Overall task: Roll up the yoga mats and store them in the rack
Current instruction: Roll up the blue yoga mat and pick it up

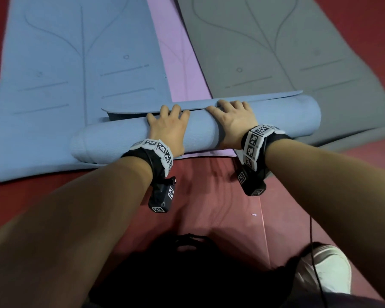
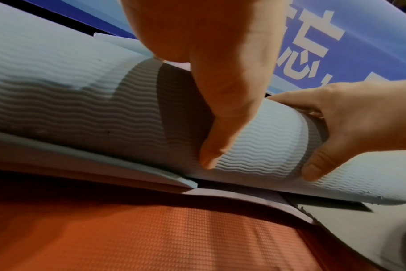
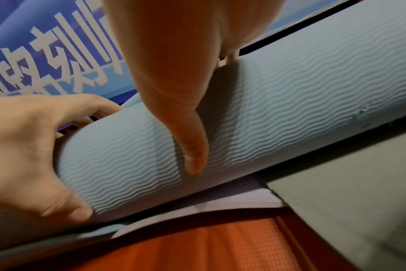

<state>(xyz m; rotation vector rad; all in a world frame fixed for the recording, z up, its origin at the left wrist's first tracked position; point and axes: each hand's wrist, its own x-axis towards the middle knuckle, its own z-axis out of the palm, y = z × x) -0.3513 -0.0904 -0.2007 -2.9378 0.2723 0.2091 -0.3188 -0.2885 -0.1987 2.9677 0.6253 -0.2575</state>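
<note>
Blue roll [image 1: 196,127] lies crosswise on the floor [image 1: 209,196], on the near ends of the flat blue mat [image 1: 76,63], pink mat [image 1: 178,70] and grey mat [image 1: 276,52]. Left hand [image 1: 168,130] and right hand [image 1: 233,121] sit mid-roll, fingers [image 1: 229,104] curled over the top onto the loose flap [image 1: 209,102], thumbs on the near side.

Judgement: soft, springy foam, light, ribbed and grippy. Flap will spring open; clamp it mid-roll.
</note>
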